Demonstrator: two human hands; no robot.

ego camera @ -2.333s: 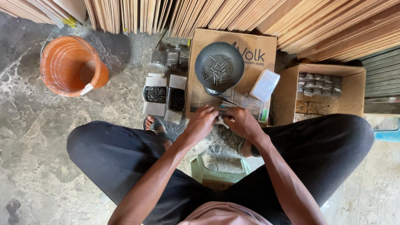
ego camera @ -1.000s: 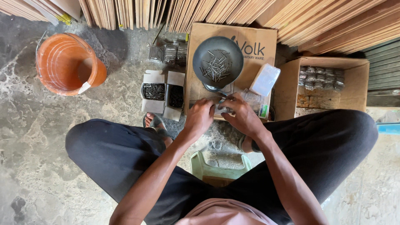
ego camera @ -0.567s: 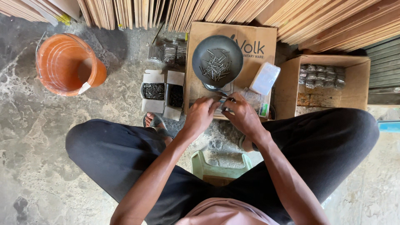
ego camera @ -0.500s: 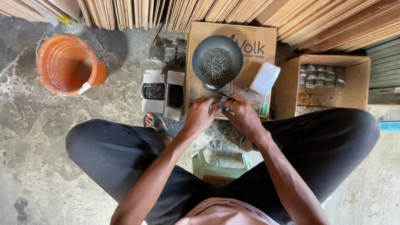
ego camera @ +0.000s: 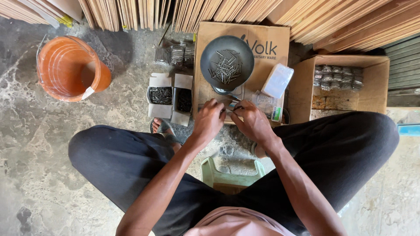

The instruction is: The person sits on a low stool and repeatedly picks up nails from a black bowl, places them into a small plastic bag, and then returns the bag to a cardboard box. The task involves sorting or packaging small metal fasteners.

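Note:
My left hand [ego camera: 210,119] and my right hand [ego camera: 252,122] meet over the near edge of a flat cardboard box [ego camera: 267,52]. Both pinch a small clear plastic bag [ego camera: 231,106] held between them; its contents are hidden by my fingers. Just beyond my hands stands a dark round scale pan [ego camera: 227,61] with a loose heap of nails in it. A stack of clear bags [ego camera: 277,80] lies on the cardboard to the right of the pan.
Two small open boxes of nails [ego camera: 171,98] sit left of the cardboard. An orange bucket [ego camera: 70,67] stands far left. An open carton [ego camera: 380,87] with packed nail bags is at the right. Wooden boards [ego camera: 262,13] lean along the back. A green stool [ego camera: 232,175] is under me.
Both hands have moved forward from my lap edge onto the cardboard, close under the scale pan, still working the small bag between them.

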